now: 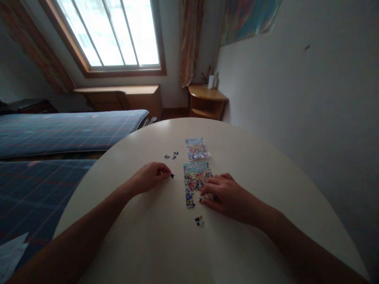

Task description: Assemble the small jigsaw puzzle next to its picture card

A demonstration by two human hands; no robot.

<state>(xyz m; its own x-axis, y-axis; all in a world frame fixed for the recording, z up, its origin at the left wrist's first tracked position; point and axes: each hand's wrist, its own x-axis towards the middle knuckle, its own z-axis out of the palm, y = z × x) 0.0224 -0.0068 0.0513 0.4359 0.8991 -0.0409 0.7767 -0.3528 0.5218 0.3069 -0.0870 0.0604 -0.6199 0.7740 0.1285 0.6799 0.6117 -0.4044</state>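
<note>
A partly assembled jigsaw puzzle (pixel 197 175) with a colourful crowd picture lies on the table, its lower right part unfilled or covered by my hand. My right hand (pixel 222 196) rests at its lower right edge, thumb and fingers closed round a small puzzle piece (pixel 201 200). To the left, my left hand (pixel 151 177) pinches a dark puzzle piece (pixel 172 176) at its fingertips, close to the tabletop. Beyond the puzzle is a matching picture sheet (pixel 197 149). Several loose pieces (pixel 171 156) lie farther left, and a small joined cluster (pixel 199 221) sits nearer me.
The round white table (pixel 142 236) fills the foreground. A bed with plaid covers (pixel 59 132) stands on the left, a wall (pixel 310 118) on the right. Behind are a wooden corner shelf (pixel 207 92), a desk (pixel 136 90) and a bright window (pixel 112 35).
</note>
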